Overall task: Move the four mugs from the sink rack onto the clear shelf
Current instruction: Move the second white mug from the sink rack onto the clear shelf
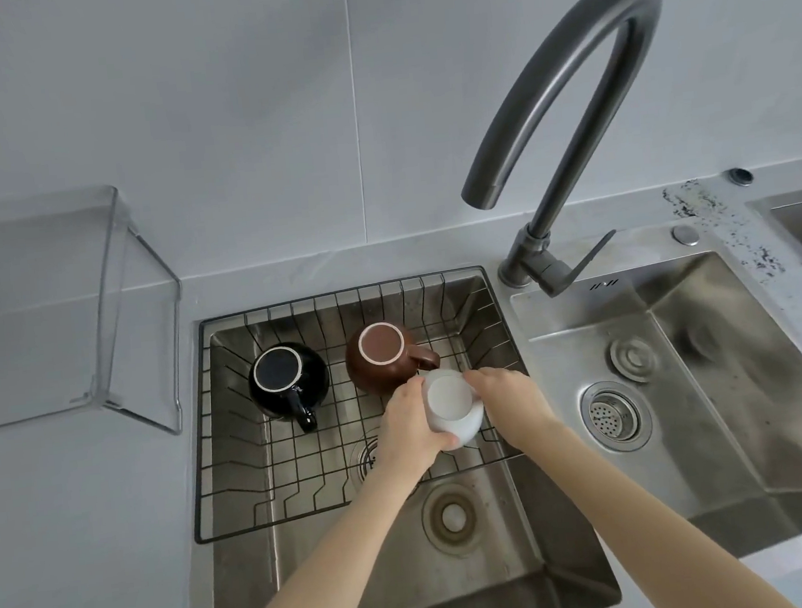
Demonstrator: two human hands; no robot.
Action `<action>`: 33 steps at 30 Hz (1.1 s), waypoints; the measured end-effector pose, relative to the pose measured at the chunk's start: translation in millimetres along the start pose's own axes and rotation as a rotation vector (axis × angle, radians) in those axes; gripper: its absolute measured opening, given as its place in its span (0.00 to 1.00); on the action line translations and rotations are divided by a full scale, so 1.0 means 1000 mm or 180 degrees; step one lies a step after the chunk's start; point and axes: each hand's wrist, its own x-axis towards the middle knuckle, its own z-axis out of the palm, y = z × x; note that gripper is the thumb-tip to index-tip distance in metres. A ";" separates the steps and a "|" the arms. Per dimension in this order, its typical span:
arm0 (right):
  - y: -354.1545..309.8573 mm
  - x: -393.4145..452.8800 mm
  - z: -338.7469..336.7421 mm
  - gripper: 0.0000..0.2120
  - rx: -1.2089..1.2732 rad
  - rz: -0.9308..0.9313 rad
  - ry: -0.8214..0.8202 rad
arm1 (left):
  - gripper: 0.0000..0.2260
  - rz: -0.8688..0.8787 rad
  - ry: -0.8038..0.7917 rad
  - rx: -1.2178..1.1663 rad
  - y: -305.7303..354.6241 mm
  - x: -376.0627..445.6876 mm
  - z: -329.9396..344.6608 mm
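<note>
White mug (450, 407): upside down, over the near right part of the sink rack (239, 471), between my two hands.
Left hand (413, 430): my fingers curl round the mug's left side, thumb tip under its lower edge.
Right hand (508, 391): my fingers close against the mug's right side.
Brown mug (385, 359): upside down, just behind.
Black mug (286, 378): upside down, further left.
Clear shelf (61, 307): on the counter, left of the rack.
</note>
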 end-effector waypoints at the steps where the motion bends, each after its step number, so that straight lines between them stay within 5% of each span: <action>1: 0.001 -0.001 0.001 0.18 0.0029 -0.0014 0.0032 | 0.38 0.0002 0.0018 -0.0005 -0.001 0.000 0.000; 17: -0.017 -0.028 -0.023 0.17 0.0988 -0.0708 0.0947 | 0.39 0.0376 0.0233 -0.0222 -0.008 -0.035 -0.063; 33: -0.204 -0.043 -0.163 0.11 0.1478 -0.1852 0.1236 | 0.39 0.0822 0.0852 -0.0660 -0.034 -0.123 -0.291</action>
